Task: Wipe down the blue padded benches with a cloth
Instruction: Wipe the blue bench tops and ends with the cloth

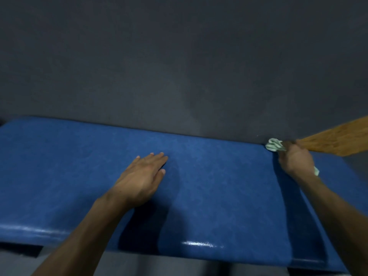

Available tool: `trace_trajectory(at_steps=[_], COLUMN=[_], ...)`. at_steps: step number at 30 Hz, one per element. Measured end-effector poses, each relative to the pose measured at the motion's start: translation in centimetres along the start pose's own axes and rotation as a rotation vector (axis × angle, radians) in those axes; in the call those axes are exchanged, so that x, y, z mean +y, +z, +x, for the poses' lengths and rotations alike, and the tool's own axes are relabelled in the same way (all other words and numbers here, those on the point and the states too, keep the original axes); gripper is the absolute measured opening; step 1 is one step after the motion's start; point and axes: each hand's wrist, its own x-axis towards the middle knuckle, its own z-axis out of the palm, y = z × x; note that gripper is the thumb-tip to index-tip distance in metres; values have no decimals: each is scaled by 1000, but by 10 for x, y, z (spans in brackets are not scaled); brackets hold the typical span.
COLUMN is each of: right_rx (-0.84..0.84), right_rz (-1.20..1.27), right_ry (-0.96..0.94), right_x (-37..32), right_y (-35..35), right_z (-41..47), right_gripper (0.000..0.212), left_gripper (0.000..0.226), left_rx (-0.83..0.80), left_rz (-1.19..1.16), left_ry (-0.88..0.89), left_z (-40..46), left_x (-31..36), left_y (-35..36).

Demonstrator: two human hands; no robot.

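Note:
A blue padded bench fills the lower half of the view, its shiny top running left to right. My left hand lies flat on the middle of the pad, fingers straight and together. My right hand grips a pale green cloth at the bench's far right corner, where the pad meets the wall. A bit of the cloth sticks out below the hand near the wrist.
A dark grey wall rises right behind the bench. A brown wooden surface juts in at the right, just past the corner. Grey floor shows under the bench's front edge.

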Motion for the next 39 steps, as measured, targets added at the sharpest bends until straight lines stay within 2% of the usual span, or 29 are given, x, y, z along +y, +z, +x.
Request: trace_trajectory(at_steps=[4,8,10,13,15,18,21,24,28,30,35,39], right_rx=[50,59,34,16,2,29,72,18,-26,-38,-39,-29], right_rz=[-5,70,118,173,184,84,-5,-2,-15,26,207,300], right_ry=[-90,-250,-333,-491,-556,-576,-418,-274,-326,-381,-474,-559], right_x=[-66,-166,-215,-260,-257,-214,-154,-136,-192,-230,-320,-328], right_y=[22,36,39,43,42,32,22,19,22,25,39,52], right_z=[-2,-17,-28,-41,-38,-21,-6,-1,-17,-29,-50,-55], right_gripper=[13,15,16,14,15,13,8,10,17,23,19,25], left_gripper=[65,55,61,56,53,54,56,68,53,52,52,61], left_rx=[-2,-5,-8,2,11,15,13,12,30,44,45,42], left_rz=[7,17,20,24,23,26,24,16,18,9,32,38], left_ry=[-21,-40,-42,-47,-42,-33,-28,-30,-41,-49,-55,-68], left_z=[-3,-5,-7,-5,-3,-3,-5,-9,-13,-15,-22,-26], left_x=[-3,-8,-10,-12,-12,-11,-11,-14,-19,-22,-31,-39], left_y=[-3,-4,-5,-5,-5,-4,-5,-9,-10,-12,-13,-16])
